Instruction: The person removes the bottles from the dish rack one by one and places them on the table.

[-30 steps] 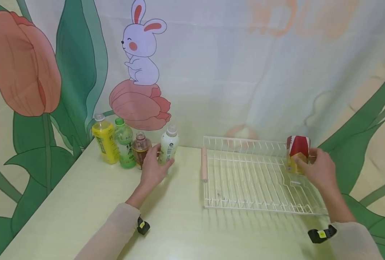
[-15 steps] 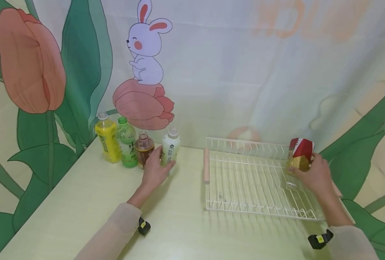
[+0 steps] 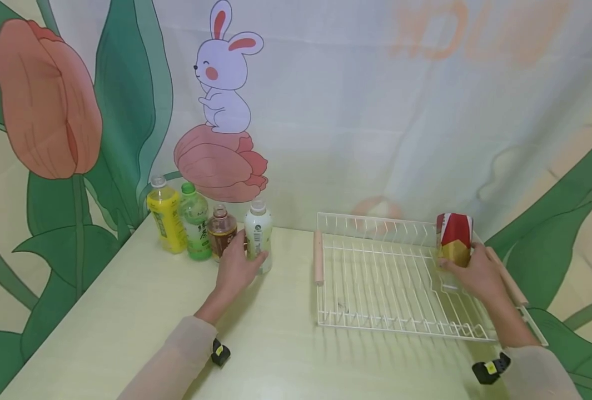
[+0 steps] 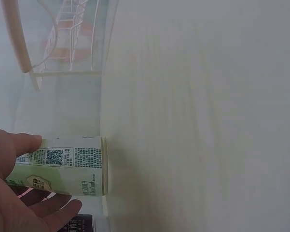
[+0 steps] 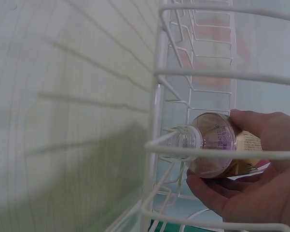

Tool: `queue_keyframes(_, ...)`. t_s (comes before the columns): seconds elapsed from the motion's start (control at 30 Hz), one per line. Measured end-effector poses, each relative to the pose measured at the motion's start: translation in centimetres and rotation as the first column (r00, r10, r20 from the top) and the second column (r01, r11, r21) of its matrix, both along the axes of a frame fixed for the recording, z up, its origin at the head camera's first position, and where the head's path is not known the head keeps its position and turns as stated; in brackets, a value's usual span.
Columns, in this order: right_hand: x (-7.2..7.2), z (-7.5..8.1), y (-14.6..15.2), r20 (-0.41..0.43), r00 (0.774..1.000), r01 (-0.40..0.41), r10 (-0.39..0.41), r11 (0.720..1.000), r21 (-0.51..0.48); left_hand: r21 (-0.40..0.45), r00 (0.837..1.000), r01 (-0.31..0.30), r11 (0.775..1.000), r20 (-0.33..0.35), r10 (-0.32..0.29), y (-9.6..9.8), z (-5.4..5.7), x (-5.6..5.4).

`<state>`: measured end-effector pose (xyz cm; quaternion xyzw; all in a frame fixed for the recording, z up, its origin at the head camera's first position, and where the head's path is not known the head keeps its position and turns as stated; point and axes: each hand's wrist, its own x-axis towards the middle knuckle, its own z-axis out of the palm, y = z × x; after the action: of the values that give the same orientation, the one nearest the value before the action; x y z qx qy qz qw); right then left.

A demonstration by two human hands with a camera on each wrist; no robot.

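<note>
My left hand (image 3: pixel 235 268) grips a white and pale green drink bottle (image 3: pixel 258 230) standing upright with a clear cap. In the left wrist view the thumb lies on one side of this bottle (image 4: pixel 62 164) and the fingers on the other, its base right at the tabletop. My right hand (image 3: pixel 479 275) holds a red, white and gold labelled bottle (image 3: pixel 454 236) upside down at the right end of a white wire rack (image 3: pixel 406 333). In the right wrist view the neck of that bottle (image 5: pixel 212 137) points down among the rack wires.
Left of my left hand stand a yellow bottle (image 3: pixel 168 222), a green bottle (image 3: pixel 195 225) and a dark brown-red bottle (image 3: pixel 221 228), close together near the curtain (image 3: pixel 326 111). The rack has wooden handles at both ends, the left handle (image 3: pixel 318 258) facing the bottles.
The right hand's inverted bottle has gone from leaning right to nearly vertical and shifted slightly left. The left hand's bottle has straightened and come slightly lower, still gripped.
</note>
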<state>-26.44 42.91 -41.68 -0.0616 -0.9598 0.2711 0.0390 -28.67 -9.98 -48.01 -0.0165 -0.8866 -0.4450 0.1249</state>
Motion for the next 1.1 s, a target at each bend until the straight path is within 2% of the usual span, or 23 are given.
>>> queue_keyframes(0.3, 0.15, 0.04, -0.04, 0.022, 1.000, -0.010, 0.010, 1.000, 0.005, -0.021, 1.000, 0.013, 1.000, 0.021, -0.013, -0.15, 0.08, 0.09)
queue_keyframes(0.57, 0.29, 0.28, -0.29, 0.046, 0.999, 0.016, -0.015, 0.999, -0.032, -0.054, 0.999, 0.022, 0.998, 0.047, -0.019, -0.15, 0.12, 0.14)
queue_keyframes(0.83, 0.28, 0.05, 0.00, 0.064, 0.998, 0.026, -0.024, 0.999, -0.026, -0.093, 0.995, 0.014, 0.996, 0.098, -0.005, -0.16, 0.22, 0.20)
queue_keyframes(1.1, 0.06, 0.08, 0.14, 0.058, 0.998, 0.017, -0.016, 1.000, -0.016, -0.104, 0.996, 0.017, 0.994, 0.088, -0.008, -0.35, -0.16, 0.03)
